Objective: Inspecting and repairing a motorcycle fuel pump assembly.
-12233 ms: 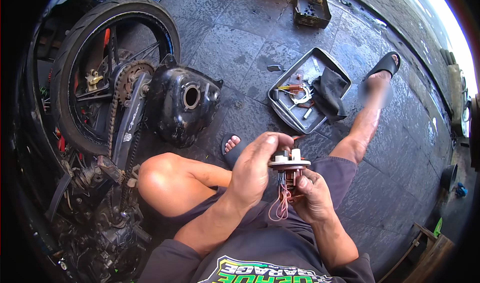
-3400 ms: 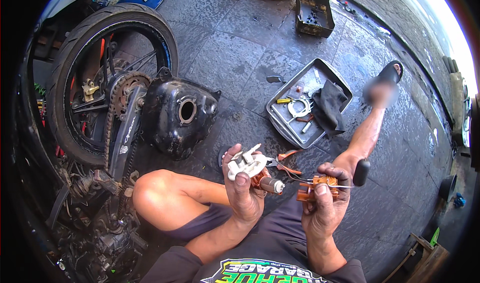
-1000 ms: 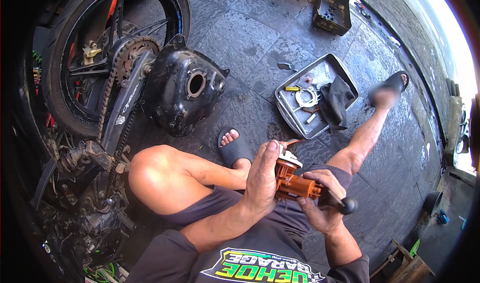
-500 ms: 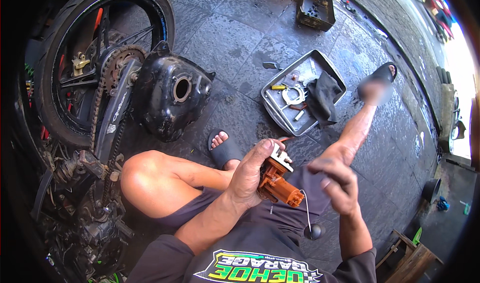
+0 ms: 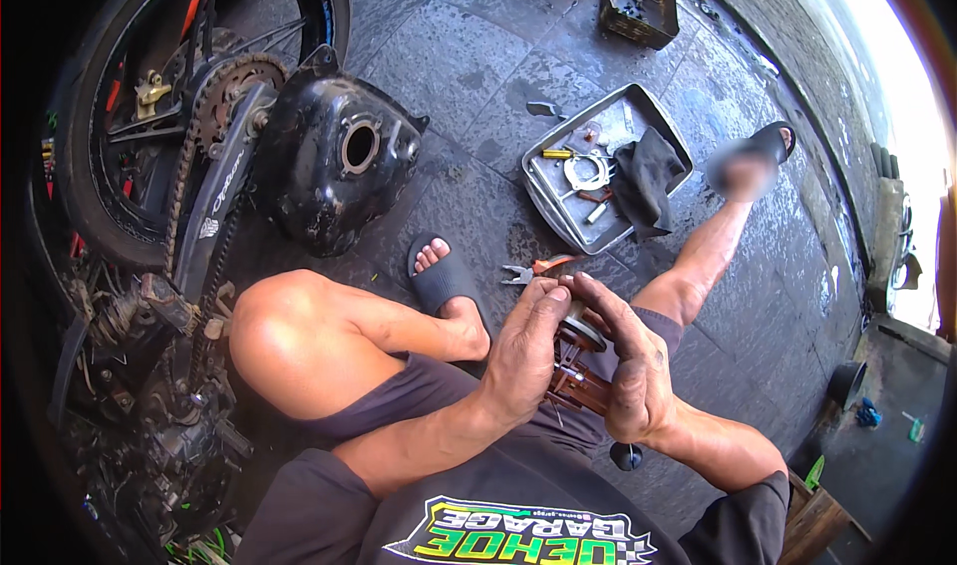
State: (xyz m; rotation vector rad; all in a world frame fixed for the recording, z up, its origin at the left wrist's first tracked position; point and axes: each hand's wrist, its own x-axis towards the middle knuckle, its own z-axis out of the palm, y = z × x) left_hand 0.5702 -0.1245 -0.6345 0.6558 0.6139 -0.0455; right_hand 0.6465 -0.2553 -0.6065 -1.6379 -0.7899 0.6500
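Note:
Above my lap, both hands close round a fuel pump [image 5: 578,385] with an orange-brown body and a round flange at its upper end. My left hand [image 5: 525,348] grips it from the left side. My right hand [image 5: 635,371] wraps its right side, fingertips meeting the left ones at the top. Much of the pump lies hidden behind the fingers. A black float [image 5: 626,455] hangs below my right hand. Just beyond my fingertips, pliers [image 5: 538,268] with orange handles lie on the floor.
A grey tray [image 5: 588,241] holds a yellow-handled tool, a white ring and a dark cloth [image 5: 648,181]. To the left stand a black fuel tank [image 5: 339,181] and a motorcycle wheel [image 5: 334,66] with chain. A dark metal box [image 5: 638,11] sits at the far side.
My right hand has come in from the right and closed on the pump. The pump has turned so its flange faces differently. The pliers now show beyond my hands.

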